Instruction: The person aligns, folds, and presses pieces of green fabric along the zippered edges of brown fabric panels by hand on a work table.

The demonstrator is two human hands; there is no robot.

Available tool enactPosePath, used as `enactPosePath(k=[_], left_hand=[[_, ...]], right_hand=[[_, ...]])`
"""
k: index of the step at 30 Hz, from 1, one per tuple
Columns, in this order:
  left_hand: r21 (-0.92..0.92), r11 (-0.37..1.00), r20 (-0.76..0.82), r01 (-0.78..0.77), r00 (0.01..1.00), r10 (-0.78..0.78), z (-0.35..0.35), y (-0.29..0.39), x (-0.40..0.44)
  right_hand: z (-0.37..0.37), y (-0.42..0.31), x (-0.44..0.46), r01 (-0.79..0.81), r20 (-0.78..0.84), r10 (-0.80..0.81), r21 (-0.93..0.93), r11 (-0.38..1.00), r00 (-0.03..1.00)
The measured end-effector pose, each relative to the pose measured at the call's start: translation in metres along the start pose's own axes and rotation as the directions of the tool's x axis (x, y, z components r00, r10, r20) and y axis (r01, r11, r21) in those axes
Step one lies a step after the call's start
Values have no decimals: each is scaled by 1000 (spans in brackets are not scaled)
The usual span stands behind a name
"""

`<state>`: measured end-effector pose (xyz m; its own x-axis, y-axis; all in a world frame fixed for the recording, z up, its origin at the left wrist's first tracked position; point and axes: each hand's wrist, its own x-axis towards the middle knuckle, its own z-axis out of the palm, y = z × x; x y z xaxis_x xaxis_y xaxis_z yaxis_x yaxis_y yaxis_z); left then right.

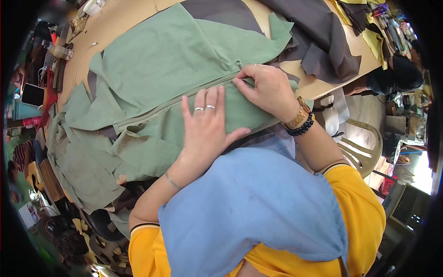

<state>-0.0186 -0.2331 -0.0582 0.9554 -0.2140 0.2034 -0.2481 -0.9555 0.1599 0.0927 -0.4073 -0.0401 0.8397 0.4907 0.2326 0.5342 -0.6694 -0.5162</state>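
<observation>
A green garment (pixel 161 60) with a long zipper (pixel 180 98) lies spread over the table, its left part bunched and folded. The zipper runs slantwise from lower left to upper right, with a metal pull near its upper right end. My left hand (pixel 205 122) lies flat on the cloth just below the zipper, fingers apart, two rings on it. My right hand (pixel 265 87) is at the upper right end of the zipper, thumb and forefinger pinching the green cloth edge beside it.
Dark fabric pieces (pixel 323 41) lie at the table's (pixel 76 69) upper right, with yellow pieces (pixel 374 44) beyond. A white cup (pixel 93 6) stands at the upper left. A chair (pixel 364 138) is to the right. A person with dark hair (pixel 69 240) is at the lower left.
</observation>
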Motion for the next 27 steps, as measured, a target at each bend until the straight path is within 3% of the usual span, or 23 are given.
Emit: enactPosePath(k=[9,15,21,27], left_hand=[[35,998,-5,-45,999,45,2,4,7],[56,997,-3,-48,999,48,0,5,9],[75,995,-21,-61,998,63,1,5,11],[62,996,-28,-65,997,67,0,5,14]], right_hand=[[-12,2,-9,154,-109,-151,18,988,982],[-19,20,-10,70,-56,-62,159,985,997],[-18,17,-6,-44,-16,47,155,987,999],[-13,20,-8,2,-58,6,148,989,998]])
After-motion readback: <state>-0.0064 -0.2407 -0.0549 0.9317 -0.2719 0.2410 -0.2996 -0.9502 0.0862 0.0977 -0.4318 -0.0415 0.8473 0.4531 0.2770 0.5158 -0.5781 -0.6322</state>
